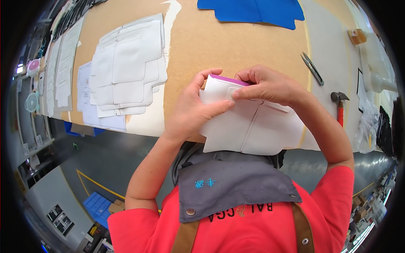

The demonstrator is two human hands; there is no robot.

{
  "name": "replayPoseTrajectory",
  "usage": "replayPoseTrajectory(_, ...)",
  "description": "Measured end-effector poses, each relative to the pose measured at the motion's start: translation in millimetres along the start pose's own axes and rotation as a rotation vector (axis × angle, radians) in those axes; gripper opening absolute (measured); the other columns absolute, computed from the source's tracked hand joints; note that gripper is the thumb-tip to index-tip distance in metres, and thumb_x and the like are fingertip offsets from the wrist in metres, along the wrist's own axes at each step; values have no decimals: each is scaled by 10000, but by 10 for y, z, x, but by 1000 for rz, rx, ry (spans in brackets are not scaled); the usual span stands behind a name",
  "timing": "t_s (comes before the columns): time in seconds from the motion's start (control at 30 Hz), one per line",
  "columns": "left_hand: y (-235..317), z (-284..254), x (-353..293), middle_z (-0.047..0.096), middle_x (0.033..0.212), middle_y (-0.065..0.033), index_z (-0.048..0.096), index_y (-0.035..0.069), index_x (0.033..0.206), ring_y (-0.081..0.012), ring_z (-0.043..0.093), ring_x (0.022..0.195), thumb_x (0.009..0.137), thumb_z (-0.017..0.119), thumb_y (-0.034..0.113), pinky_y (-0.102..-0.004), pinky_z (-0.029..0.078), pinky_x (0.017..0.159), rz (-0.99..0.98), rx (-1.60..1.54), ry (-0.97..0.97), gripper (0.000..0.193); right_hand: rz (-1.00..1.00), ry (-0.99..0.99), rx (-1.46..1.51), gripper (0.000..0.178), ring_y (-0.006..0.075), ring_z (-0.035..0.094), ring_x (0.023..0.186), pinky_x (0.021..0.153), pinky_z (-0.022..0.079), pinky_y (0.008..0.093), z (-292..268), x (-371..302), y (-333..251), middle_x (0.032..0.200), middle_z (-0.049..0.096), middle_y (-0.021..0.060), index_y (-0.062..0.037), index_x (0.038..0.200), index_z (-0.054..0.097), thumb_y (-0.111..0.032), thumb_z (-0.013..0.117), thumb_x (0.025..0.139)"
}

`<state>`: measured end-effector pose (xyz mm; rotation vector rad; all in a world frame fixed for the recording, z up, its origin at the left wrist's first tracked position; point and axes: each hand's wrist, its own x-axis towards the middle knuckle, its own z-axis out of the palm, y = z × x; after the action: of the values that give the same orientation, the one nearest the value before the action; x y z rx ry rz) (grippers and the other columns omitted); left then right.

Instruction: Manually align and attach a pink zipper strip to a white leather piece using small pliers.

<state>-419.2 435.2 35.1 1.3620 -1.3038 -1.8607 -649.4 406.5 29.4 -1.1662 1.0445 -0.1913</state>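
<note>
Between my two hands is a white cut sheet [257, 133] of leather-like material, with a seam line down its middle. Its lower part reaches over the near edge of the table. The upper part is bent, and a purple strip [230, 79] shows along its top. My left hand [187, 107] is closed round the left side, thumb on the white face and fingers behind. With thumb and fingers, my right hand [270, 86] pinches the top edge next to a small raised rounded outline. The right fingertips are partly hidden behind the sheet.
Stacked white cut pieces [130, 63] lie on the left of the brown table [198, 42]. A blue piece [257, 12] is at the far side. Thread snips [312, 68], a red-handled hammer [340, 107], a wooden block [357, 36] and a clear plastic bag [367, 128] lie on the right.
</note>
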Motion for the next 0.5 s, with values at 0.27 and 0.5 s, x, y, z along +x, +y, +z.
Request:
replayPoseTrajectory(0.27,9,16,-11,682,1085,-124,499,53,1352,-230,706,953,799,782,124,-349,570,813,162,212,6,625,66,-69,68,288,91,587,785,714,455,272,19,5,-50,858,671,9,-7,973,721,-268,723,851)
replayPoseTrajectory(0.5,47,79,-29,718,935,-123,493,67,1350,-288,730,854,821,754,93,-370,567,790,308,648,140,591,44,-41,193,240,79,599,807,754,459,261,46,90,20,852,685,8,-26,943,736,-258,727,879)
